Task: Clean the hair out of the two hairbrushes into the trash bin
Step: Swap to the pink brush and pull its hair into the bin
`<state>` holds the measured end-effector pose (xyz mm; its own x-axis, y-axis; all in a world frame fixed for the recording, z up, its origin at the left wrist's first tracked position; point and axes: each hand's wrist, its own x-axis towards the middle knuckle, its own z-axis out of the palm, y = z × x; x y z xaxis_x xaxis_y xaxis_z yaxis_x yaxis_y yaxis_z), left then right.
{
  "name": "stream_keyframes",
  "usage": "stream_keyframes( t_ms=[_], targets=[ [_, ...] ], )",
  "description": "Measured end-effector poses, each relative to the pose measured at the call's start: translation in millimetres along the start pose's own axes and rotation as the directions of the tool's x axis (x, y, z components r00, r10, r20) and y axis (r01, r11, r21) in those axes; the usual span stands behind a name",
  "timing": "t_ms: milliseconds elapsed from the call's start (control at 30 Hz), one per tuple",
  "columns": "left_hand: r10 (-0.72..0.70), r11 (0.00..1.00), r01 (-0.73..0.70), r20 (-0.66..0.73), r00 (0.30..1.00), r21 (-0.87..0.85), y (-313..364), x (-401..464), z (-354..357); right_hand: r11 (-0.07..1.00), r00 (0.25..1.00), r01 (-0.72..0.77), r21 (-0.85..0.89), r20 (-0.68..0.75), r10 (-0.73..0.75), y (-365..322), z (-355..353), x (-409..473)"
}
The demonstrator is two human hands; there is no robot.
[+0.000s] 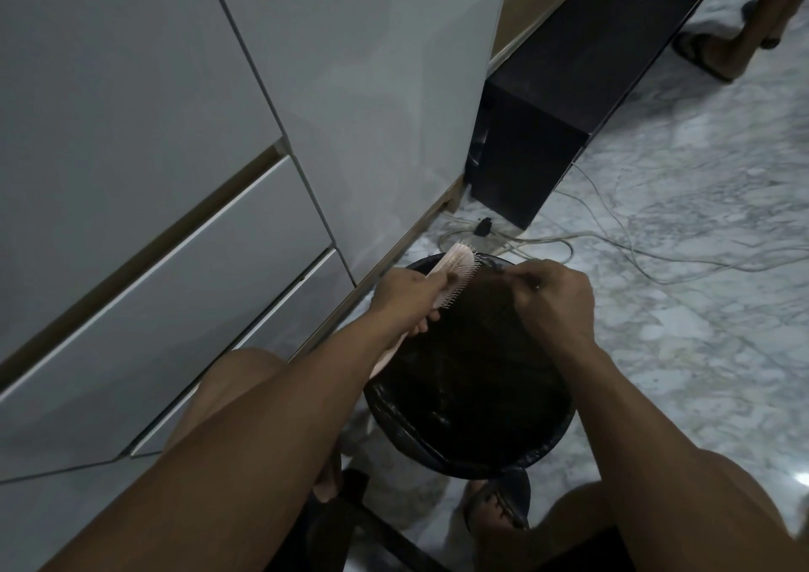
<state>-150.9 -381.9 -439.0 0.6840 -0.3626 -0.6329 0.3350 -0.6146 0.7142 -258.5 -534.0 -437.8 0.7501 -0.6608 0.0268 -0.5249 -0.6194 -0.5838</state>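
A pale pink hairbrush [455, 265] with light bristles is held over the far rim of the round black trash bin [547, 440], which has a dark liner. My left hand [407, 300] grips the brush around its middle, bristles facing right. My right hand [553, 297] hovers over the bin just right of the brush, fingertips pinched on a small dark tuft of hair [532, 284]. A second brush is not in view.
White cabinet fronts with drawers [175, 265] fill the left. A black box-like unit [534, 151] stands behind the bin. White cables [613, 243] trail over the marble floor. Another person's sandalled feet [718, 54] stand at the top right. My own sandalled foot [494, 510] is beside the bin.
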Motion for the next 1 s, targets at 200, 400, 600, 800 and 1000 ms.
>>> stream_keyframes(
  t_ms=[200, 400, 600, 800, 1000],
  targets=[
    [-0.05, 0.992, 0.064, 0.123, 0.991, -0.112, 4, -1, -1, 0.992, 0.999, -0.033, 0.118, -0.005, 0.034, 2, -1, 0],
    [-0.081, 0.978, 0.124, 0.243, 0.967, -0.168, 9, -5, 3, 0.967, 0.974, 0.18, 0.181, 0.104, -0.201, -14, 11, -12],
    [-0.036, 0.988, 0.067, 0.216, 0.976, -0.138, 8, -5, 6, 0.976, 0.981, 0.181, 0.118, 0.053, -0.188, -13, 17, -11],
    [-0.027, 0.984, 0.057, 0.179, 0.983, -0.169, 9, -3, 2, 0.973, 0.972, -0.232, 0.023, -0.045, 0.232, 5, 4, 5],
    [-0.056, 0.974, 0.109, 0.25, 0.966, -0.201, 10, -3, 2, 0.937, 0.968, -0.25, 0.244, 0.052, 0.245, 2, 4, 6]
  ],
)
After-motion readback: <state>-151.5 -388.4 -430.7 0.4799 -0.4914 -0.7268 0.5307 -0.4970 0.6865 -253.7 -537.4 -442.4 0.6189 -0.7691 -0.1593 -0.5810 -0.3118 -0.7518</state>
